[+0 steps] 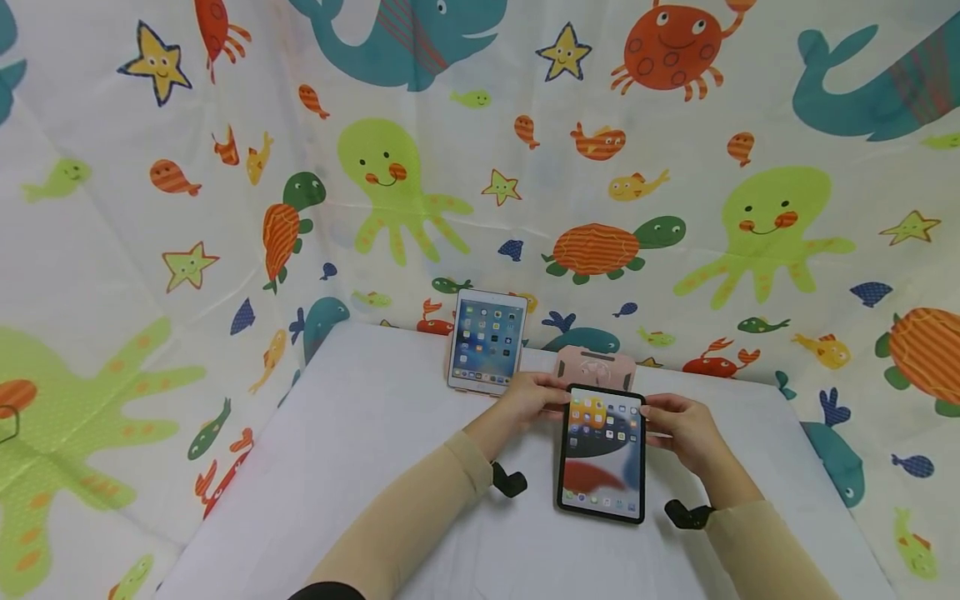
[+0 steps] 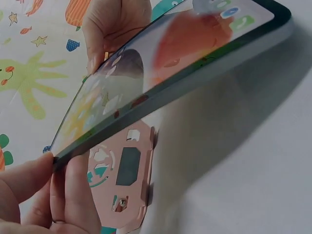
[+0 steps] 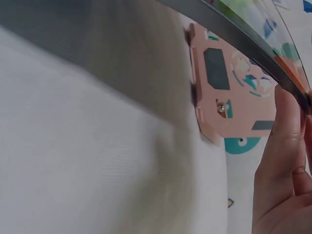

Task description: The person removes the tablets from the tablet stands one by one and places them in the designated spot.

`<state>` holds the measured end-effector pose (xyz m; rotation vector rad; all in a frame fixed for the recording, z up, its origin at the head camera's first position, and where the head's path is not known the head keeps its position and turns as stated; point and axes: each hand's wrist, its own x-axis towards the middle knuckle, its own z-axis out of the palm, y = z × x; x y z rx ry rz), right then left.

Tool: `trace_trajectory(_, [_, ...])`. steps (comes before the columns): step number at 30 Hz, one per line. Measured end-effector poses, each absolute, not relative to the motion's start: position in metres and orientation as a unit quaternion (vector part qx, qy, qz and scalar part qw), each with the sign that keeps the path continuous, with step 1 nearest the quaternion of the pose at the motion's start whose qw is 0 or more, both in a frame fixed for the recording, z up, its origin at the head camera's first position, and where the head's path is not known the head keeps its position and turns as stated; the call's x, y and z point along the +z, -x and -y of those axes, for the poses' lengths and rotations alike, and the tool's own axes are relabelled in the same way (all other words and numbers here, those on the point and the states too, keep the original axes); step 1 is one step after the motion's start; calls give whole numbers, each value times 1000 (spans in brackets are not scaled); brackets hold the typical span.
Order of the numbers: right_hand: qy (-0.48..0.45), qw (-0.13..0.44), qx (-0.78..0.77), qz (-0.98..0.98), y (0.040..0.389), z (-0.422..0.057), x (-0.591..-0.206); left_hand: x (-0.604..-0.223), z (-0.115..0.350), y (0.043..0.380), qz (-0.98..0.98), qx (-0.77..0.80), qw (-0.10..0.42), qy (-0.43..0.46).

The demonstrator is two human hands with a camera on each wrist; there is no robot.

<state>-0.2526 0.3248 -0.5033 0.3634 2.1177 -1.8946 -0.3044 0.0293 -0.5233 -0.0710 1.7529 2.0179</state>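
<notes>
A black-edged tablet (image 1: 603, 454) with its screen lit is held up off the white table. My left hand (image 1: 528, 396) pinches its upper left edge between thumb and fingers, plain in the left wrist view too. At the opposite edge my right hand (image 1: 682, 425) grips the upper right side. Just behind the tablet's top stands a pink stand (image 1: 597, 367) with dark pads and cut-outs, partly hidden in the head view. In the right wrist view the pink stand (image 3: 243, 107) shows apart from the tablet's edge.
Left of the pink stand, a white-edged tablet (image 1: 487, 342) with a lit screen leans upright near the table's back edge. The white tabletop (image 1: 375, 467) meets a cloth backdrop (image 1: 480, 158) printed with sea animals. Black wrist mounts (image 1: 688, 514) sit on both wrists.
</notes>
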Motion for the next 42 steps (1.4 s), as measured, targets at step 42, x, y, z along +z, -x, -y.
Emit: trace_trajectory(42, [-177, 171, -625, -741, 209, -321, -545, -549, -27, 259, -655, 702, 274, 58])
